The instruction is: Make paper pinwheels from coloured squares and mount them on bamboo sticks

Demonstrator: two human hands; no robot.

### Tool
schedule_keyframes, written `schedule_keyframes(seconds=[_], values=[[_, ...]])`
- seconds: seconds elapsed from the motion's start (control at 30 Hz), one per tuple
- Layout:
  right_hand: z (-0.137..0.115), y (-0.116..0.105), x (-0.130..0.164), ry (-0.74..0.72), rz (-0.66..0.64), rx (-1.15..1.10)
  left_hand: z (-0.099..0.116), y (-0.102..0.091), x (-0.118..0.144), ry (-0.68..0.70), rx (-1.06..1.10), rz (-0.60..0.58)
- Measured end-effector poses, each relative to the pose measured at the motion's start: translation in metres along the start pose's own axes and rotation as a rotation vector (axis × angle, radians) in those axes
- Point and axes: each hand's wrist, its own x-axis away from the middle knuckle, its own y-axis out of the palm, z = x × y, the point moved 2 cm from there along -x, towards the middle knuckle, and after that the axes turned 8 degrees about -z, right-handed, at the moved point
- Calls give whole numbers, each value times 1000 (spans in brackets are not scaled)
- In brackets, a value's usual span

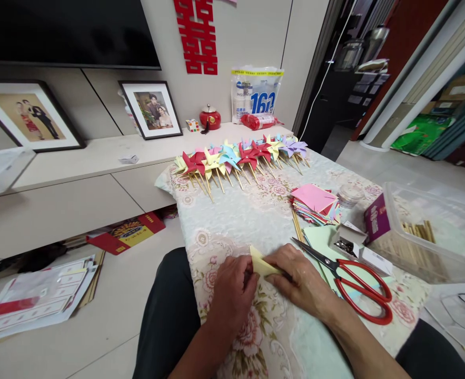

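At the far left, a black screen (66,31) hung on a pale wall (251,31) above a low white cabinet (98,158), on which two framed photographs (152,110) leaned. Papers (35,300) lay below, near a red-and-yellow box (127,231) tucked partly under the cabinet. Farther along its top stood a puzzle cube (193,125), a red jar (212,120) and a clear printed bag (256,95); red cut-out characters (199,32) were stuck above. The bench (224,221) wore a pale floral cloth, and paper pinwheels (230,157) on sticks lay in a row across its far end. At the near side, the left hand (236,281), fingers curled nearly closed, pinched one end of a folded yellow paper (261,266) just over the cloth; the right hand (295,273), half curled, gripped the other end. Beside it lay red-handled scissors (330,264), partly over green sheets (319,239), with stacked coloured squares (315,199) beyond. Next came a small white box (350,231) of metal pieces and a clear tub (377,216) holding sticks. On the right, tiled floor (358,155) stretched towards a green package (419,134) beside a teal curtain (459,123).
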Motion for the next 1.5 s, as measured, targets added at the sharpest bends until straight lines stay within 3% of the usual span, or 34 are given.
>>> schedule_keyframes(seconds=[0.47, 0.73, 0.87, 1.2, 1.5], values=[[6, 10, 0, 83, 55, 121, -3, 11, 2, -76, -60, 78], [3, 13, -5, 32, 101, 115, -4, 15, 5, 6, -100, 157], [1, 13, -7, 42, 84, 134, 2, 14, 8, 100, -211, 164], [3, 13, -6, 57, 89, 125, 7, 17, 16, 186, -461, 226], [1, 11, -5, 23, 148, 166, 4, 27, 28, 229, -619, 140]])
